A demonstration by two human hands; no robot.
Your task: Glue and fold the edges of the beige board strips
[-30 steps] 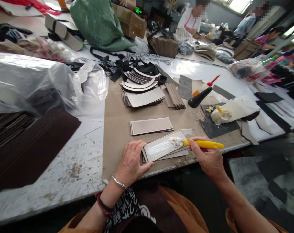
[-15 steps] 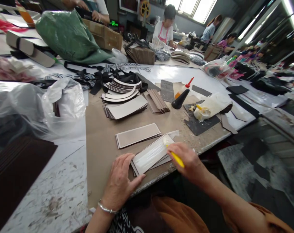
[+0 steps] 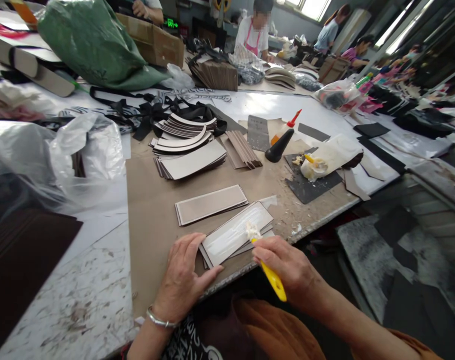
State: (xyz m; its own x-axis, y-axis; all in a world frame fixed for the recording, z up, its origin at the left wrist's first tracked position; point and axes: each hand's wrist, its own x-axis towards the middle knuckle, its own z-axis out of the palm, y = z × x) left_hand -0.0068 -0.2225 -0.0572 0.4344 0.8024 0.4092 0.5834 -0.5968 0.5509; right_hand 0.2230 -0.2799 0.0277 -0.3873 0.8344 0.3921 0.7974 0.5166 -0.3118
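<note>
**Desk:** What am I looking at on your feed?

**Me:** I read this as the gluing step. My right hand [image 3: 287, 265] is clenched round the yellow-handled brush [image 3: 273, 280], and its white bristles sit on the top card strip [image 3: 237, 231], near the strip's near edge. The strip's face looks wet and shiny over most of its length.

**Desk:** And the other hand?

**Me:** My left hand [image 3: 184, 277] grasps nothing. It lies flat and open on the brown paper [image 3: 152, 225], fingers and thumb against the left end of the small stack [image 3: 267, 235] that the strip tops. That stack sits at the near edge of the table, right in front of me.

**Desk:** What does the next move call for?

**Me:** I'd judge even strokes out to the corners, with the left hand pinning the stack so it can't skid off the edge. A second stack of strips [image 3: 210, 204] lies just beyond, apart from this one. For more glue, the white glue lump [image 3: 317, 165] and the black cone bottle [image 3: 280, 146] are further off to the right, well apart from my hands
</note>
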